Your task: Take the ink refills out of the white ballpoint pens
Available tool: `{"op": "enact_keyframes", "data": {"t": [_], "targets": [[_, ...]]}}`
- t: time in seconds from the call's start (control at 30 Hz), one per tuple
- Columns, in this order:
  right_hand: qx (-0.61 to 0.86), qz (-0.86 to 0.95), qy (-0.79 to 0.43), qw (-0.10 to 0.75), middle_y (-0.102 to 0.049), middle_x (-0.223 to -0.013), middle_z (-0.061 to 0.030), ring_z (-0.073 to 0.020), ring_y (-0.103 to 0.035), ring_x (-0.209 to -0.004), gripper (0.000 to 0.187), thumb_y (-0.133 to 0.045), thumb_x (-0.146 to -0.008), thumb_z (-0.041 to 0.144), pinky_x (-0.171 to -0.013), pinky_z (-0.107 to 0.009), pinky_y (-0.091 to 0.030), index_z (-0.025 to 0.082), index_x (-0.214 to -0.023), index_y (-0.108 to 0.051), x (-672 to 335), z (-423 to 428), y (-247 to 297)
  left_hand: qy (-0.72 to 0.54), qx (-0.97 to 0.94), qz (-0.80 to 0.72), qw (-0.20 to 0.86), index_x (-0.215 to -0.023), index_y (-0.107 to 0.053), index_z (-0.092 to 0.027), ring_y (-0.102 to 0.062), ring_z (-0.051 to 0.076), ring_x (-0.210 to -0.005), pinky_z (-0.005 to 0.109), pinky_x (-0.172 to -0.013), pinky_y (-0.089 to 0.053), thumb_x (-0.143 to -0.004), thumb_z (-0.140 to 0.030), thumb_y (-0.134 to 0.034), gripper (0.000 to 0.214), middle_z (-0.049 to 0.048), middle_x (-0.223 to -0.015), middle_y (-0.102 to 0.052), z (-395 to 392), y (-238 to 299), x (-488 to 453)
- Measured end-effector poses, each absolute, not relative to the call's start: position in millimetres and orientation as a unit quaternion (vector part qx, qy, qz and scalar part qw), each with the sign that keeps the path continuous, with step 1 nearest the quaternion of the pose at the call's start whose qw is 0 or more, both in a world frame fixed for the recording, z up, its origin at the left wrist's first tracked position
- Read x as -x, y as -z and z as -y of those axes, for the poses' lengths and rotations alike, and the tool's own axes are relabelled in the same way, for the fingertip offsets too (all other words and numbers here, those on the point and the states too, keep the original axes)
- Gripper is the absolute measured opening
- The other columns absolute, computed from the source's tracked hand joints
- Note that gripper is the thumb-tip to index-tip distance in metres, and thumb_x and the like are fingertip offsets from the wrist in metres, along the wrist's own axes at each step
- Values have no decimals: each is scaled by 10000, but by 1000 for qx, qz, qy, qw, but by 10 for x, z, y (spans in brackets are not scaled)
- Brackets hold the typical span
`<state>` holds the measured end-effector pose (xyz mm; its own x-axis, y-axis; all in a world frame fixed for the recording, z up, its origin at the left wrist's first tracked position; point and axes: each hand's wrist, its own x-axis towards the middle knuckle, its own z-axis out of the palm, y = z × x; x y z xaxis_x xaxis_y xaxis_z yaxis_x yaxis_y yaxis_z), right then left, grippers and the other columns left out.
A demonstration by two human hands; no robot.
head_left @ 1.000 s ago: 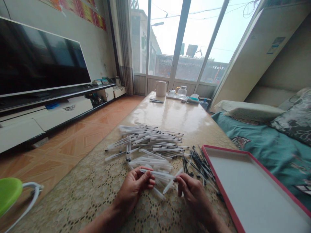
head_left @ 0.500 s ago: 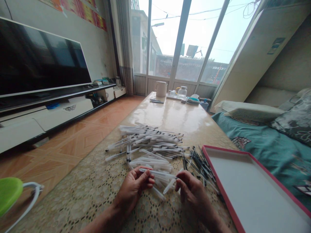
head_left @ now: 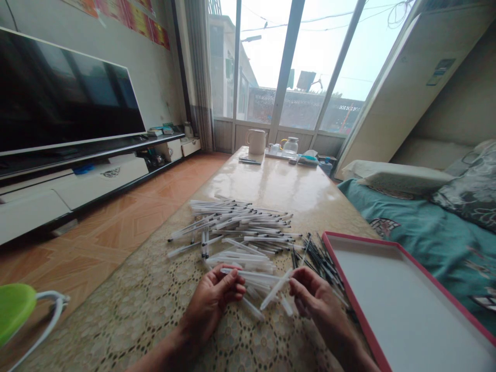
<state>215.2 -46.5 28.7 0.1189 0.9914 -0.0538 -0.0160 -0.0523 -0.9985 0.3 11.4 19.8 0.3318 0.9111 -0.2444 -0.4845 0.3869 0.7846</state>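
My left hand (head_left: 219,292) is closed, pinching a translucent white pen barrel (head_left: 251,275) between thumb and fingers. The barrel points to the right, towards my right hand (head_left: 310,294). That hand's thumb and fingertips are pressed together just past the barrel's right end; what they hold, if anything, I cannot make out. Under and between my hands lie loose white barrels (head_left: 273,294). Beyond them spreads a pile of white pens with dark tips (head_left: 248,222). Thin black refills (head_left: 320,258) lie in a heap beyond my right hand.
A shallow pink-rimmed box lid (head_left: 406,299) lies at the right of the patterned table (head_left: 155,305). At the table's far end stand a beige jug (head_left: 256,142) and a glass pot (head_left: 290,145). A green stool (head_left: 17,310) is at the lower left; a teal-covered seat (head_left: 434,227) runs along the right.
My right hand has moved a little to the right, away from the barrel's end, uncovering a loose barrel on the table. My left hand has barely moved.
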Motion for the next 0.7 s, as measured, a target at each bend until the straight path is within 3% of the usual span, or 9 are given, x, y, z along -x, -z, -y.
{"op": "enact_keyframes", "data": {"t": [0.13,0.23,0.4,0.57,0.7], "targets": [[571,360,-399,620,-449,-557,85,-41,-357,-412,253,-632,-759,393,-396,-153,-283,190,-778,-481,-2449,467,-335,-476,-301,-350,749,-843,-634,-135,-607,97,-518,182,-488,-483,-695,-229,-734,202,25,-651,-675,-112,-210,5],[627,320,-244,667,-514,-611,57,-79,-447,-451,254,-620,-748,399,-447,-193,-372,196,-814,-482,-2654,472,-349,-484,-308,-361,735,-847,-619,-140,-594,92,-494,173,-458,-466,-694,-240,-730,214,12,-629,-664,-97,-227,1],[752,364,21,549,-601,-675,-32,-172,-580,-533,254,-503,-825,393,-572,-291,-448,165,-936,-483,-2724,463,-348,-495,-346,-382,700,-941,-578,-159,-539,84,-428,178,-383,-439,-701,-259,-715,293,-26,-604,-627,-68,-255,-15],[794,432,134,406,-553,-945,-126,-150,-531,-498,275,-489,-802,321,-562,-324,-440,149,-1008,-552,-2691,456,-338,-526,-365,-395,658,-1232,-412,-199,-521,85,-418,167,-366,-420,-732,-284,-679,573,-37,-612,-624,-56,-296,-8],[777,447,156,414,-483,-993,-122,-133,-512,-522,287,-480,-804,274,-599,-323,-458,148,-1041,-581,-2594,452,-373,-540,-371,-402,639,-1267,-363,-208,-510,86,-402,171,-367,-416,-713,-291,-685,646,-49,-594,-613,-47,-326,3]]}}
